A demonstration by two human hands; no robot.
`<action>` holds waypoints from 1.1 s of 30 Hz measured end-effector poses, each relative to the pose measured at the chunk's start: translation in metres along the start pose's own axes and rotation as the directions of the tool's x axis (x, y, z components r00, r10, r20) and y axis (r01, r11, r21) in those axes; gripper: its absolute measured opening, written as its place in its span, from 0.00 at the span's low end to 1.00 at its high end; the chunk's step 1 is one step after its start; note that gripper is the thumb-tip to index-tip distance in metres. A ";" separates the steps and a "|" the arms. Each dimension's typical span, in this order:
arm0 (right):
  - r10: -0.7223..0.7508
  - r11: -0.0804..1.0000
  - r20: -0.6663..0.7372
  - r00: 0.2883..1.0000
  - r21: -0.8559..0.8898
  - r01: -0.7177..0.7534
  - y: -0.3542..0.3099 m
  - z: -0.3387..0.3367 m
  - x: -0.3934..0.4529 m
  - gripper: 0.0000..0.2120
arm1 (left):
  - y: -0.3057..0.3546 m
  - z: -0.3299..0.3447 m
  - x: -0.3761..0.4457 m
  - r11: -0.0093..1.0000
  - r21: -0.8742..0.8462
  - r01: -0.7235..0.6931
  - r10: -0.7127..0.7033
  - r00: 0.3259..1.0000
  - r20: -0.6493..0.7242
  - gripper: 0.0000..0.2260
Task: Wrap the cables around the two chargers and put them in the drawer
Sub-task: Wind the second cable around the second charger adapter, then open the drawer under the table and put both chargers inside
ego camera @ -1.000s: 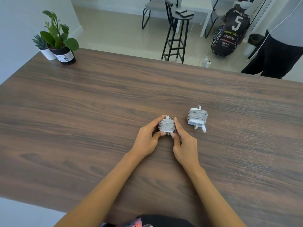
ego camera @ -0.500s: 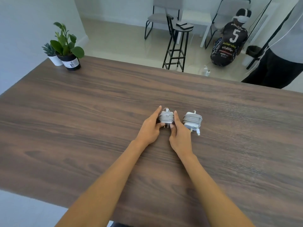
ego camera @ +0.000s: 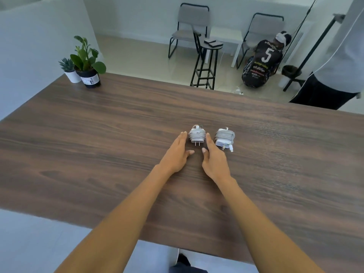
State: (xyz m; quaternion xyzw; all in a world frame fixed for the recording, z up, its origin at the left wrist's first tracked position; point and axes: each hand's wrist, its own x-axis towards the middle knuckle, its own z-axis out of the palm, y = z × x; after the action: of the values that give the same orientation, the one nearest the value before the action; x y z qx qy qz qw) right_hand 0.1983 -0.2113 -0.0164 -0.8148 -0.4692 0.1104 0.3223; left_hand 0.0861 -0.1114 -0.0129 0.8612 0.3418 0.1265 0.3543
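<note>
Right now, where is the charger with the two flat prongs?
In the head view, the two-prong charger sits mid-table between the left hand and right hand, just left of the other wrapped charger.

Dark wood-grain table (ego camera: 98, 134); two potted plants (ego camera: 82, 64) at its far left corner. Beyond: pale floor (ego camera: 137, 64), white walls (ego camera: 137, 14), two grey chairs (ego camera: 189, 26), black stool (ego camera: 206, 62).
</note>
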 end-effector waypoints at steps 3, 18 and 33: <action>0.008 0.989 0.020 1.000 -0.151 -0.005 -0.004 -0.004 -0.023 0.24 | -0.004 -0.004 -0.019 0.983 0.182 -0.021 0.015 0.999 0.032 0.31; 0.298 0.853 -0.151 0.943 -0.401 -0.334 -0.057 -0.010 -0.221 0.24 | 0.016 0.001 -0.182 0.871 0.382 -0.309 0.189 0.929 0.319 0.28; 0.593 0.721 -0.203 0.779 -0.297 -0.626 0.003 0.013 -0.334 0.26 | 0.027 0.070 -0.284 0.773 0.275 -0.572 0.440 0.795 0.417 0.33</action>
State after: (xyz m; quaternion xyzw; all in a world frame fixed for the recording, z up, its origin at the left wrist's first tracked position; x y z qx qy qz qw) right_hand 0.0153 -0.4858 -0.0692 -0.9714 -0.1711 0.0871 0.1400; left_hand -0.0769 -0.3547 -0.0376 0.9824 0.0476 0.0030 0.1807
